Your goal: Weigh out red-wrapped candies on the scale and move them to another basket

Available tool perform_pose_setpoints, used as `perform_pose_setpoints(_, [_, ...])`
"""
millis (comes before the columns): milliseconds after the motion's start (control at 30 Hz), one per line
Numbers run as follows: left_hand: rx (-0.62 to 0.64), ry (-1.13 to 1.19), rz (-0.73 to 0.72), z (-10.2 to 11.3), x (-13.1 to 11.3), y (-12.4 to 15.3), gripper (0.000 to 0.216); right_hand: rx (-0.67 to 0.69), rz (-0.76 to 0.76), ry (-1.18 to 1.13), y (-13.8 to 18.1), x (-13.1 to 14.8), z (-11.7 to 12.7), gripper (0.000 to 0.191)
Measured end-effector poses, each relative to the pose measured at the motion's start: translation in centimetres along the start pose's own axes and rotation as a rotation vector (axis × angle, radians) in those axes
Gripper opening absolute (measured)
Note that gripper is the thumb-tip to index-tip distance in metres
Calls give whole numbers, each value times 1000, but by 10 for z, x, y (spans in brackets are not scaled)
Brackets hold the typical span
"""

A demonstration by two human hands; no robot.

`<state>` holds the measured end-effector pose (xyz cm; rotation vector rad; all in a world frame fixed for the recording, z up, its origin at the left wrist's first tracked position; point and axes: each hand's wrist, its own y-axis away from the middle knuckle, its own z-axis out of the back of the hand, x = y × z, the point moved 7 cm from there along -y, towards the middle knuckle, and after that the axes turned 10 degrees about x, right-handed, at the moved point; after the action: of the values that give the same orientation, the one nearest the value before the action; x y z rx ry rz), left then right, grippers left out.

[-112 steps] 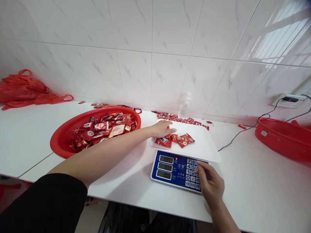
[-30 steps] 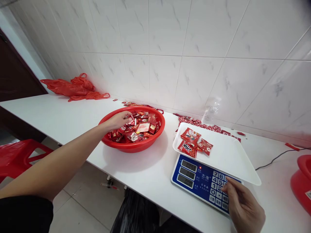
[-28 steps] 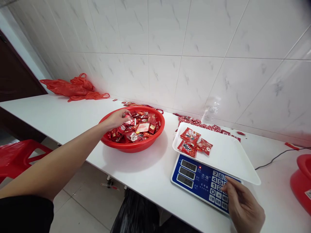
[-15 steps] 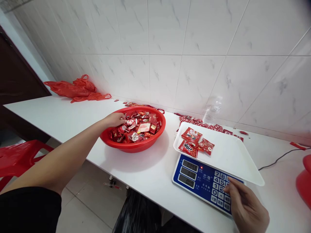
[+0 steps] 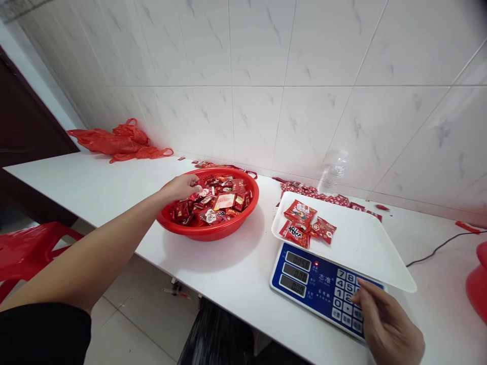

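My left hand reaches into a red plastic basket heaped with red candy packets. Its fingers are curled down among the packets, and what they grip is hidden. My right hand rests on the keypad of a blue electronic scale, fingers loosely spread and holding nothing. The scale's white tray carries several red packets at its left end. Its display is lit.
Loose red packets and a clear plastic bottle lie along the tiled wall. Red plastic bags sit far left on the white counter. A red stool stands below, and a red basin and a black cable are at the right.
My left hand left the scale tray and went to the red basket, where it now shifts slightly among the packets. My right hand stays on the keypad.
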<state>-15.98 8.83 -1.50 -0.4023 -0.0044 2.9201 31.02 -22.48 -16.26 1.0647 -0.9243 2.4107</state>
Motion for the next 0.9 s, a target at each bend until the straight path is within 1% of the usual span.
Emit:
perform_pose_setpoints(33, [40,17,-21,-3,-6,-1,30,4,-3,3,0,0,0,52])
perform_pose_setpoints(133, [233,67,-69,-23,-19,-6,44,13,-24,13,-1,-4,-1,53])
perform_pose_setpoints(167, [263,66,-70,-28,-21,-10,48,15,-30,14,-1,-6,-1,54])
perform_pose_setpoints(200, [260,53,-66,-31,-21,-15,51,20,-31,14,-1,-7,-2,54])
perform_pose_setpoints(300, [171,-16,-64,-33,-17,-34,46,29,-20,1,-3,-8,-3,55])
perform_pose_setpoints(433, [172,-36,-32,-37,-7,-53,39,29,-19,17,-4,-9,-3,53])
perform_pose_setpoints(567, [118,-62,44,-25,9,-61,29,44,-29,47,-6,-11,-4,51])
perform_pose_setpoints(667, [52,-106,98,-15,23,-61,22,51,-13,57,-6,-13,-5,50])
perform_pose_setpoints(733, [35,-136,115,-13,31,-61,20,51,-4,55,-6,-14,-5,48])
perform_pose_setpoints(800, [49,-158,101,-15,32,-63,19,52,-8,49,-6,-15,-6,49])
perform_pose_setpoints(900, [90,-180,26,-22,18,-71,22,64,-26,45,-7,-16,-8,51])
